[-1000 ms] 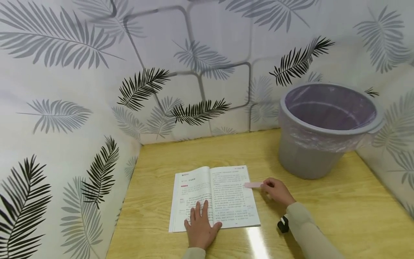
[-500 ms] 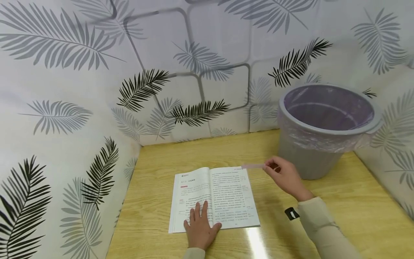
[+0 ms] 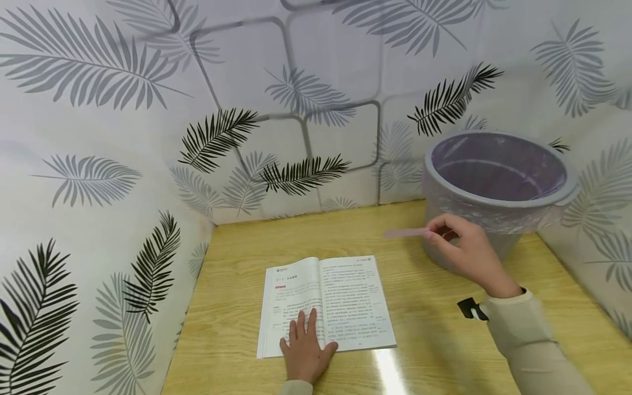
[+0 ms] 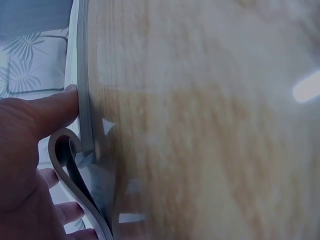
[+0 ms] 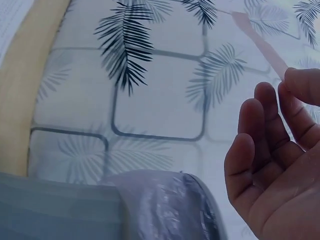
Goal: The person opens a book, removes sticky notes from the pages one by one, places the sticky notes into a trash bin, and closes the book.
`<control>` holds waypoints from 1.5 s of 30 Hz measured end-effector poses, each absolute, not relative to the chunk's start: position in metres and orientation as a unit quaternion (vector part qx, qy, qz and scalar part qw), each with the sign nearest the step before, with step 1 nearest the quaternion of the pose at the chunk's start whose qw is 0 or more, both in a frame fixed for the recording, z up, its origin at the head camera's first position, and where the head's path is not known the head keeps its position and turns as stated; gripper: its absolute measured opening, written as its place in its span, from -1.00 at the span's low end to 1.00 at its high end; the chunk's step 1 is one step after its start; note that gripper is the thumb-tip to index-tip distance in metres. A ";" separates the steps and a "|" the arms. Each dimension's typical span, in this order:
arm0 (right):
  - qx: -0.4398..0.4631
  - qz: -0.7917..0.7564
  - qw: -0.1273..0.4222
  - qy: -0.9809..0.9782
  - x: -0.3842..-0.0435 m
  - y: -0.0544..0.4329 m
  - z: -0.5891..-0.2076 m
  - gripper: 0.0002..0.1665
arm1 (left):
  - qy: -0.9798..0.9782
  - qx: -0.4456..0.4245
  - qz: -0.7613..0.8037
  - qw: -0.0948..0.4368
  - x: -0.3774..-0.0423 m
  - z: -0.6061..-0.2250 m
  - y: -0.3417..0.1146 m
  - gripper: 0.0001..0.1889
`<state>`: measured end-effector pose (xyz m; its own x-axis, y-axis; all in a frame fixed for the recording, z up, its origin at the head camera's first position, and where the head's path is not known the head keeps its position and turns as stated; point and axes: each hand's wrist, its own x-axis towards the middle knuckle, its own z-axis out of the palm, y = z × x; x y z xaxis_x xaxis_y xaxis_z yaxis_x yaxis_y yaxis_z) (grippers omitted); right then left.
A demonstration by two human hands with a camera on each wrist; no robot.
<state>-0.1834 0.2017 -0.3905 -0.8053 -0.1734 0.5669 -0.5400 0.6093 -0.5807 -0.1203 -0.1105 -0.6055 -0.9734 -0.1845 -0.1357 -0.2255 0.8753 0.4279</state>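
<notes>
An open book (image 3: 348, 307) lies on the wooden table, its two printed pages facing up. My left hand (image 3: 305, 348) rests on the lower left page with fingers spread, the thumb near the spine. In the left wrist view, the thumb of that hand (image 4: 30, 145) lies by the edge of the book (image 4: 85, 75), whose pages curl below it. Raised beyond the book's upper right corner, my right hand (image 3: 464, 249) pinches one end of a thin pink paper strip (image 3: 405, 232) between thumb and index finger. The strip (image 5: 260, 44) points away from the fingertips in the right wrist view.
A grey bucket (image 3: 459, 241) with a purplish plastic liner stands at the back right, just behind my right hand. Leaf-patterned cloth (image 3: 340, 137) covers the walls at the back and sides. The wooden table (image 3: 227, 274) shows around the book.
My right hand has lifted the pink strip off the right page's edge, up and to the right, towards the bucket. The left hand stays on the book.
</notes>
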 end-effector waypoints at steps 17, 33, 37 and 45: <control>0.043 0.445 0.290 -0.847 -0.184 0.260 -0.346 -0.87 | 0.968 -0.100 0.227 0.036 -0.116 -0.602 -0.115 -0.05; -0.084 0.322 0.273 -0.903 -0.194 0.302 -0.357 -0.62 | 0.967 -0.100 0.229 0.044 -0.116 -0.605 -0.111 -0.05; -0.080 0.326 0.271 -0.902 -0.195 0.303 -0.359 -0.62 | 0.967 -0.099 0.230 0.042 -0.116 -0.605 -0.111 -0.05; -0.077 0.319 0.266 -0.906 -0.198 0.306 -0.364 -0.63 | 0.967 -0.100 0.230 0.043 -0.117 -0.603 -0.109 -0.05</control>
<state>-0.1975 0.3056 -0.3637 -0.8470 0.3089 0.4326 -0.0302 0.7846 -0.6193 -0.1172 -0.1092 -0.6032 -0.9762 -0.1735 -0.1300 -0.2135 0.8739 0.4368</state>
